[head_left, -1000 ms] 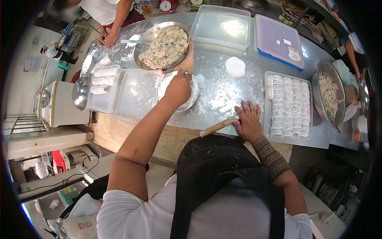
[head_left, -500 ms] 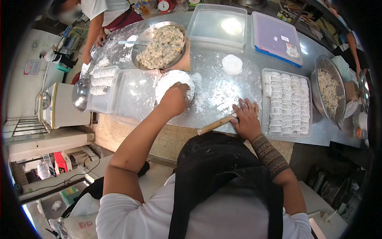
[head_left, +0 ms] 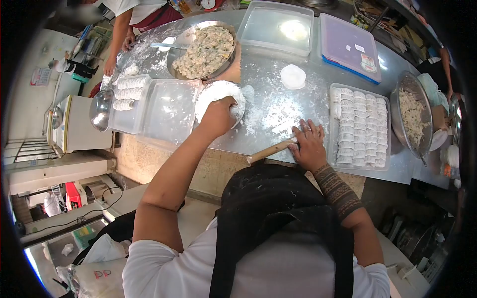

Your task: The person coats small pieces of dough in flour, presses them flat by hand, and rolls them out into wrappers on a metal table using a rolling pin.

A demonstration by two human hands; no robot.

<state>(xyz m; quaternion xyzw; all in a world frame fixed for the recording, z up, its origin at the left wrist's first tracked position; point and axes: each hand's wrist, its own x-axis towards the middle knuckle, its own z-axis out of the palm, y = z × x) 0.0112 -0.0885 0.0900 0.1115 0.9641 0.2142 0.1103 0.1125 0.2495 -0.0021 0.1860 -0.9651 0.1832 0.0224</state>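
Note:
My left hand (head_left: 219,116) is over the near right part of a round dish of white flour (head_left: 211,94), its fingers curled down into the flour; what they hold, if anything, is hidden. My right hand (head_left: 310,145) rests on the floured metal table, fingers spread, with its thumb side against the end of a wooden rolling pin (head_left: 271,151). Beyond it lies a flat round white dough piece (head_left: 293,77). A steel bowl of chunky filling (head_left: 206,51) with a spatula stands behind the flour dish. To the right, a plastic tray holds rows of floured dumplings (head_left: 361,128).
Left of the flour are two clear plastic trays (head_left: 168,111), one with several floured rolls (head_left: 130,93). An open container (head_left: 275,27) and a purple-lidded box (head_left: 349,47) stand at the back. A colander of pale filling (head_left: 411,116) is far right. A co-worker's arm (head_left: 118,42) reaches in at left.
My left hand has moved down from the far side of the flour dish, its fingers now lower in the flour. The co-worker's hands have moved apart. My right hand has stayed by the rolling pin.

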